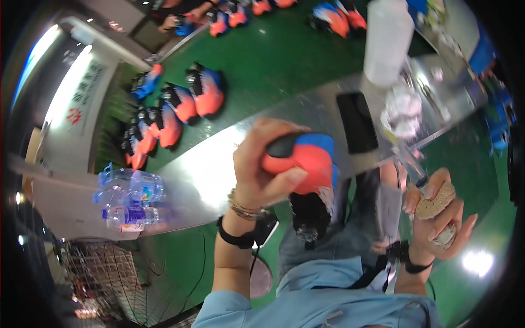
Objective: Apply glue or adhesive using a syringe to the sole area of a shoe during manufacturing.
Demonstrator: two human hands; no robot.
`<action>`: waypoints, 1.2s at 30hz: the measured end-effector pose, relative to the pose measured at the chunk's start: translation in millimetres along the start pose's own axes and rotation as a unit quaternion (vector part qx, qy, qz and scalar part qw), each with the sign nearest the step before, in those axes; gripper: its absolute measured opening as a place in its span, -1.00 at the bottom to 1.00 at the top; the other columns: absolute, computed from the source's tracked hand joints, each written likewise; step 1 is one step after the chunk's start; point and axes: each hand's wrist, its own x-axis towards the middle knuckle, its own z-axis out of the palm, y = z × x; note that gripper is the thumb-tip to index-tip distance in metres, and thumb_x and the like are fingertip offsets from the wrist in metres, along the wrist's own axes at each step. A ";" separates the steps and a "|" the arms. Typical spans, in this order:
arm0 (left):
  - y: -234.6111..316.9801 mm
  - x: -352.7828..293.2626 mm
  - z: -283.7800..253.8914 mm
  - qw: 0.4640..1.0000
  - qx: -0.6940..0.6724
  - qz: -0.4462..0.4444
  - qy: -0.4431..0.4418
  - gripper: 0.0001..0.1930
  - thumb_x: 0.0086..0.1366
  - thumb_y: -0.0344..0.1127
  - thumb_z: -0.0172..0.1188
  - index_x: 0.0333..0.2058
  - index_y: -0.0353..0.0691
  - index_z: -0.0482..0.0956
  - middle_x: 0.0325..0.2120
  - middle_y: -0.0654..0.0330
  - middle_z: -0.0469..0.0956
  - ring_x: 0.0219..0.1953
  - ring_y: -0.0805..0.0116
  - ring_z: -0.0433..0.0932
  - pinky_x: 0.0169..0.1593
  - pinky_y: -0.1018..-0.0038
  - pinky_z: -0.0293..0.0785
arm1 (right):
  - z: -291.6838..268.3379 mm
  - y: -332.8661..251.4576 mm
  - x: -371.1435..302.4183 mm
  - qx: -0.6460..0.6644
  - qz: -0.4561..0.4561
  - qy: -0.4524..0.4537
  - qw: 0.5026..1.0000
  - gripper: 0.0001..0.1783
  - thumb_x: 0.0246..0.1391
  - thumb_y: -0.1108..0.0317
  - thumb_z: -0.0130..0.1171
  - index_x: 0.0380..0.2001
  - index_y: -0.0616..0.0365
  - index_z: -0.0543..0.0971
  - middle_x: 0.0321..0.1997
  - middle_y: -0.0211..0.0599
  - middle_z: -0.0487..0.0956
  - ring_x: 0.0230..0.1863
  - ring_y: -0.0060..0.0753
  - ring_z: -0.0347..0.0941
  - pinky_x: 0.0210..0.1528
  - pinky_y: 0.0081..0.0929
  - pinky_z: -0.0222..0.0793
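My left hand (268, 164) is wrapped round an orange, blue and black shoe (311, 169), holding it above my lap with its black end pointing down. On the right, my right hand (437, 224) grips a rough tan sponge (436, 201). A whitish crumpled wad (445, 235) is tucked among the same hand's lower fingers. Close to its thumb and fingertips is a clear tube like a syringe (411, 164) with a dark end; whether the fingers hold it is hard to tell. The hand is beyond the front edge of the metal bench (202, 169).
A black phone (356, 122), a white cloth (402, 112) and a tall white bottle (387, 44) are on the bench. Several similar shoes (208, 90) line the green surface beyond it. Clear plastic bottles (131, 191) stand at the left end. Another person's hand (170, 23) shows far off.
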 end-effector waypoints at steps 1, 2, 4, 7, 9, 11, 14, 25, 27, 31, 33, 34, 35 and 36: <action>-3.2 8.7 5.0 0.999 0.001 0.041 -0.007 -0.51 -0.06 -0.17 0.29 -0.21 -0.40 0.42 -0.35 0.00 0.53 -0.33 0.21 0.49 -0.23 0.39 0.42 | 0.6 -3.3 4.5 0.066 0.013 -0.045 0.997 -0.23 0.10 -0.26 -0.32 -0.89 0.15 0.36 -0.38 0.06 0.29 -0.53 -0.15 0.32 -0.49 -0.27 0.43; -6.6 10.7 12.2 0.999 -0.017 0.034 -0.018 -0.51 -0.06 -0.17 0.29 -0.21 -0.40 0.42 -0.35 0.00 0.53 -0.33 0.21 0.49 -0.23 0.39 0.42 | 3.9 -3.1 11.1 0.084 0.020 -0.078 0.993 -0.28 0.10 -0.22 -0.28 -0.90 0.10 0.34 -0.39 -0.09 0.29 -0.63 -0.21 0.31 -0.57 -0.35 0.36; -11.5 8.6 18.3 0.997 -0.054 0.050 -0.013 -0.48 -0.08 -0.16 0.30 -0.21 -0.42 0.41 -0.36 -0.01 0.55 -0.36 0.22 0.51 -0.25 0.41 0.43 | 11.3 2.1 19.2 0.105 0.034 -0.109 0.988 -0.32 0.11 -0.18 -0.25 -0.91 0.04 0.33 -0.40 -0.23 0.29 -0.74 -0.27 0.30 -0.65 -0.43 0.29; -9.8 15.3 22.3 0.996 -0.052 0.058 -0.032 -0.47 -0.10 -0.15 0.32 -0.22 -0.42 0.41 -0.38 0.00 0.56 -0.38 0.23 0.51 -0.27 0.44 0.44 | 19.9 -2.2 19.7 0.174 0.054 -0.097 0.978 -0.36 0.08 -0.18 -0.14 -0.86 0.06 0.36 -0.47 -0.31 0.33 -0.77 -0.29 0.35 -0.74 -0.49 0.34; -10.8 16.6 25.2 0.996 -0.070 0.051 -0.032 -0.45 -0.11 -0.13 0.33 -0.22 -0.43 0.41 -0.38 -0.01 0.55 -0.39 0.23 0.51 -0.28 0.45 0.44 | 23.9 -4.3 19.0 0.200 0.071 -0.069 0.975 -0.40 0.07 -0.16 -0.07 -0.79 0.11 0.38 -0.46 -0.32 0.36 -0.74 -0.30 0.39 -0.74 -0.48 0.40; -12.5 19.9 26.6 0.993 -0.088 0.063 -0.043 -0.43 -0.12 -0.13 0.35 -0.22 -0.44 0.41 -0.38 -0.02 0.55 -0.39 0.24 0.51 -0.29 0.45 0.44 | 23.6 -3.3 18.8 0.191 0.072 -0.036 0.978 -0.40 0.07 -0.15 -0.06 -0.75 0.15 0.38 -0.50 -0.31 0.35 -0.76 -0.31 0.39 -0.73 -0.48 0.43; -13.6 26.4 18.4 0.991 -0.046 0.087 -0.093 -0.33 -0.06 0.08 0.26 -0.19 -0.44 0.35 -0.40 -0.05 0.51 -0.40 0.17 0.53 -0.30 0.37 0.47 | 23.1 0.6 22.9 0.145 0.106 -0.046 0.983 -0.40 0.06 -0.14 -0.04 -0.75 0.17 0.36 -0.55 -0.32 0.36 -0.80 -0.28 0.37 -0.77 -0.46 0.41; -38.0 31.7 13.2 0.984 -0.066 0.129 -0.106 -0.25 -0.09 0.14 0.31 -0.18 -0.48 0.35 -0.37 -0.08 0.54 -0.37 0.21 0.53 -0.29 0.42 0.44 | 5.0 -36.8 61.1 -0.153 0.518 -0.175 0.823 -0.38 0.09 -0.18 -0.13 -0.52 0.27 0.43 -0.56 -0.11 0.47 -0.66 -0.45 0.33 -0.07 -0.67 0.26; -32.0 23.4 15.8 0.995 -0.101 0.001 -0.021 -0.23 -0.07 0.15 0.30 -0.13 -0.47 0.31 -0.34 -0.09 0.51 -0.36 0.20 0.54 -0.27 0.42 0.47 | 2.1 -16.3 51.4 -0.086 0.444 -0.150 0.879 -0.38 0.08 -0.19 -0.13 -0.59 0.25 0.39 -0.59 -0.13 0.43 -0.71 -0.41 0.30 -0.22 -0.62 0.27; -34.9 23.8 9.8 0.996 0.040 -0.070 0.021 -0.14 0.00 0.39 0.05 -0.12 -0.45 0.29 -0.34 -0.05 0.48 -0.35 0.20 0.54 -0.25 0.40 0.49 | 2.2 38.3 21.4 0.165 0.093 -0.031 0.981 -0.31 0.06 -0.22 -0.13 -0.85 0.17 0.25 -0.70 -0.23 0.30 -0.92 -0.26 0.21 -0.78 -0.40 0.35; -42.8 19.3 6.8 0.991 0.097 -0.075 0.056 -0.10 0.04 0.47 -0.14 -0.13 -0.44 0.29 -0.32 -0.06 0.48 -0.33 0.22 0.52 -0.23 0.40 0.47 | 4.9 45.1 17.1 0.159 0.115 -0.012 0.981 -0.27 0.07 -0.26 -0.19 -0.85 0.19 0.24 -0.66 -0.21 0.32 -0.89 -0.27 0.22 -0.83 -0.41 0.26; -47.9 18.0 5.7 0.992 0.072 -0.085 0.057 -0.11 0.06 0.46 -0.17 -0.12 -0.44 0.29 -0.31 -0.07 0.48 -0.32 0.21 0.52 -0.20 0.39 0.45 | 4.2 51.6 13.2 0.161 0.096 0.008 0.982 -0.26 0.06 -0.27 -0.20 -0.85 0.19 0.24 -0.65 -0.21 0.32 -0.88 -0.27 0.23 -0.82 -0.42 0.24; -51.6 18.1 5.9 0.993 0.047 -0.095 0.058 -0.12 0.07 0.46 -0.19 -0.12 -0.44 0.30 -0.30 -0.08 0.48 -0.32 0.21 0.51 -0.18 0.38 0.44 | 3.9 56.4 10.5 0.163 0.078 0.028 0.983 -0.26 0.06 -0.28 -0.20 -0.85 0.19 0.24 -0.64 -0.21 0.32 -0.87 -0.28 0.24 -0.82 -0.43 0.23; -56.7 16.2 1.2 0.990 0.046 -0.100 0.091 -0.10 0.05 0.48 -0.20 -0.13 -0.43 0.30 -0.25 -0.13 0.46 -0.25 0.16 0.50 -0.15 0.37 0.42 | 5.7 57.8 11.3 0.166 0.081 0.031 0.982 -0.26 0.06 -0.28 -0.20 -0.85 0.19 0.24 -0.64 -0.21 0.32 -0.87 -0.28 0.24 -0.82 -0.43 0.23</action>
